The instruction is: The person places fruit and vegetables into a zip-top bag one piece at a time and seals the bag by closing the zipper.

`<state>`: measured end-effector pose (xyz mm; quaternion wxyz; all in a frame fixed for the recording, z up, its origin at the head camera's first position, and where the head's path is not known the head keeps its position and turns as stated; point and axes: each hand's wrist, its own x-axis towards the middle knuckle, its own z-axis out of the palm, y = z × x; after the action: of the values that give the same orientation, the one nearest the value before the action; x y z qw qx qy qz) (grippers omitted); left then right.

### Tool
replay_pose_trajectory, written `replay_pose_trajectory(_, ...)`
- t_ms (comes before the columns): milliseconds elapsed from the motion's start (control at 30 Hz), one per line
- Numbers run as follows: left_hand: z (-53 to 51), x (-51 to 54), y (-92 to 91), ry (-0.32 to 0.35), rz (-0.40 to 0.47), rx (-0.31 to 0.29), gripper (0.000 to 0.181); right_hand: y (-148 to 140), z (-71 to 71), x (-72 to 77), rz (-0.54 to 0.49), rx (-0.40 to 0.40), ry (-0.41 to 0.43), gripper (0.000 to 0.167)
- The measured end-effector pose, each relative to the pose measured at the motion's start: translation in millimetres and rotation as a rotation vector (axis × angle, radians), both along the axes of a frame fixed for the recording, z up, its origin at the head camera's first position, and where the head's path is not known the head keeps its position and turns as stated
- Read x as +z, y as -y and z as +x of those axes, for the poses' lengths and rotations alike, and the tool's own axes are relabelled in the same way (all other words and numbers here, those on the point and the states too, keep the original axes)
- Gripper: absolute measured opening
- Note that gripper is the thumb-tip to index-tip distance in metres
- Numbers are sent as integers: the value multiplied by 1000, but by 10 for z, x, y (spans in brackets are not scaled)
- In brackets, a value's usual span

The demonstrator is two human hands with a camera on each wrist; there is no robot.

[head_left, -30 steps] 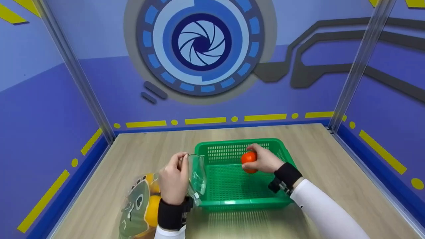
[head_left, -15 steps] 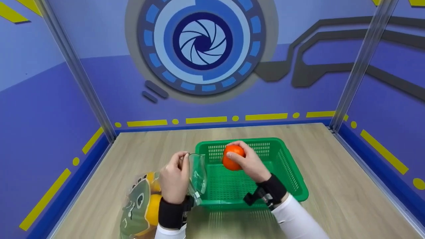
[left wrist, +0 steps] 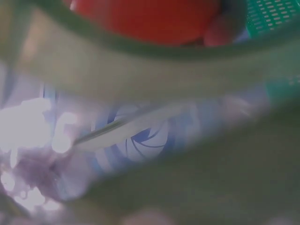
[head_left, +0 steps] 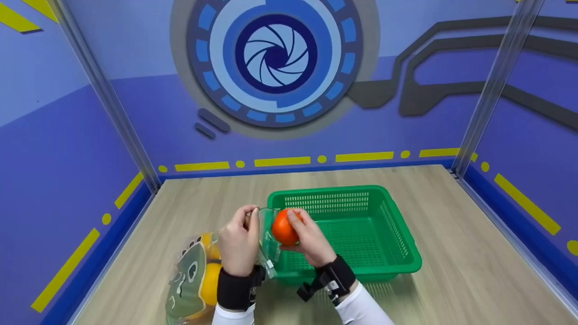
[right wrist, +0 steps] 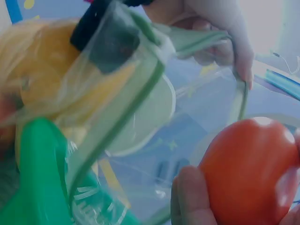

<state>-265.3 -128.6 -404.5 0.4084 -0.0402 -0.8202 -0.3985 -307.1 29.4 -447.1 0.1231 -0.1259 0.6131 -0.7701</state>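
Note:
My right hand [head_left: 312, 241] holds a red-orange tomato [head_left: 284, 228], with thumb and fingers around its sides. At the left, my left hand [head_left: 237, 248] pinches the rim of a clear zip bag [head_left: 184, 282] printed with a green cartoon face. Yellow-orange round fruits [head_left: 210, 284] show inside that bag. In the right wrist view the bag's green-edged mouth [right wrist: 126, 103] gapes, and the tomato [right wrist: 253, 173] is close beside it. Blurred plastic fills most of the left wrist view, the tomato [left wrist: 150, 18] showing at its top.
A green perforated basket [head_left: 408, 253] stands on the wooden table [head_left: 456, 253], just right of the bag and under my right hand. Purple panels [head_left: 149, 117] enclose the table at the back and both sides.
My right hand has carried the tomato leftward from over the basket to the bag's mouth, close to my left hand. The left hand keeps its pinch on the bag's rim.

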Motion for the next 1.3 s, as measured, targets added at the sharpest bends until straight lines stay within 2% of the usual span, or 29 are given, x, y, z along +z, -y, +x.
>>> replay_pose_trajectory(133,-2,3,0,-10,-14,13,9,138,57,-28,-30,32,47,46)
replay_pose_trajectory(267,3,-15,-6,12,-19,21,9,267,105,-89,-12,5,36,49)
replay_pose_trajectory(367,13,-21,-9,20,-16,26,9,348,143,-157,6,-26,-27,51)
replay_pose_trajectory(500,12,-34,-7,10,-22,31,10,418,183,-236,44,-16,-194,46)
replay_pose_trajectory(600,0,-50,0,2,-32,30,9,437,191,-257,120,44,-329,44)
replay_pose_trajectory(667,-5,-57,5,-8,-40,35,9,437,193,-261,178,126,-378,47)
replay_pose_trajectory(800,-17,-61,8,-40,-45,49,7,413,204,-247,269,284,-390,51)
replay_pose_trajectory(900,-20,-49,1,-55,-43,47,7,384,203,-222,285,315,-372,52)
replay_pose_trajectory(967,-25,-37,-4,-53,-38,45,8,372,190,-192,282,292,-360,50)
replay_pose_trajectory(1033,-29,-29,-6,-45,-32,42,8,358,172,-157,282,228,-362,44)
replay_pose_trajectory(1167,-26,-18,-7,-26,-15,38,9,305,139,-98,286,25,-343,26)
replay_pose_trajectory(1233,-22,-19,-6,-19,-12,34,9,261,138,-94,330,-40,-325,19)
replay_pose_trajectory(1300,-22,-23,-5,-16,-13,33,9,220,139,-108,415,-58,-319,15)
